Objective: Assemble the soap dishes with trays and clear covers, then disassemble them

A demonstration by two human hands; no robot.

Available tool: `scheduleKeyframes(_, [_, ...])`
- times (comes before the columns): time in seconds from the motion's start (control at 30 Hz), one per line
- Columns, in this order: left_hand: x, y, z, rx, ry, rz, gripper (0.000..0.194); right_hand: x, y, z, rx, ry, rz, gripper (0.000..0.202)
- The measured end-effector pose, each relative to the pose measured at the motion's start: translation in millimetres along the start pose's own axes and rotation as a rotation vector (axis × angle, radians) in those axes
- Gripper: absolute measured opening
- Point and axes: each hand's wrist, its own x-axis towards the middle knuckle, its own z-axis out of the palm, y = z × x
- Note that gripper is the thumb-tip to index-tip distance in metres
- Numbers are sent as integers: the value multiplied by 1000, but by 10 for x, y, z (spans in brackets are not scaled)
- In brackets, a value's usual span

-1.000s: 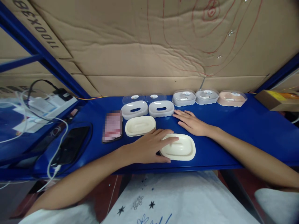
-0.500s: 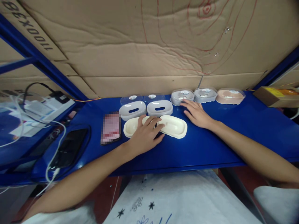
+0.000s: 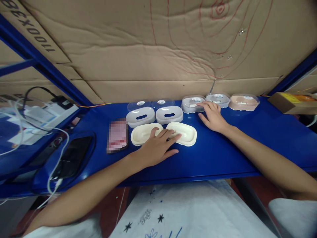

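Left hand (image 3: 156, 147): grip wide, fingers across the cream tray (image 3: 187, 134) nearer the surface's (image 3: 210, 158) right edge, mid-depth. Right hand (image 3: 213, 117): fingertips at the leftmost lidded box (image 3: 188, 105), far edge; I can't tell whether that grip holds. Tray looks light, stiff, slick; I'd favour its rim (image 3: 195, 135).

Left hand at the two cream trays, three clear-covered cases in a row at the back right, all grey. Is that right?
Not quite: in the head view the rightmost case is peach, not grey. The other two cases are grey, and the left hand is at the two cream trays.
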Motion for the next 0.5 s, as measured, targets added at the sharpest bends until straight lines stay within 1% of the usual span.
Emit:
scheduleKeyframes(0.1, [-4,-3,15,-6,0,-3,57,4,52,15,-4,-37,-8,63])
scheduleKeyframes(0.17, [-2,-10,21,-11,0,-3,58,3,65,8,-19,-59,-10,65])
scheduleKeyframes(0.27, [5,-25,12,-46,1,11,56,-1,40,-30,-61,-23,7,58])
scheduleKeyframes(0.4, [12,-22,-39,-103,-22,73,38,-9,-20,-71,-80,24,-3,51])
scheduleKeyframes(0.5, [12,0,-69,-113,-31,99,40,-7,-44,-94,-65,34,-3,48])
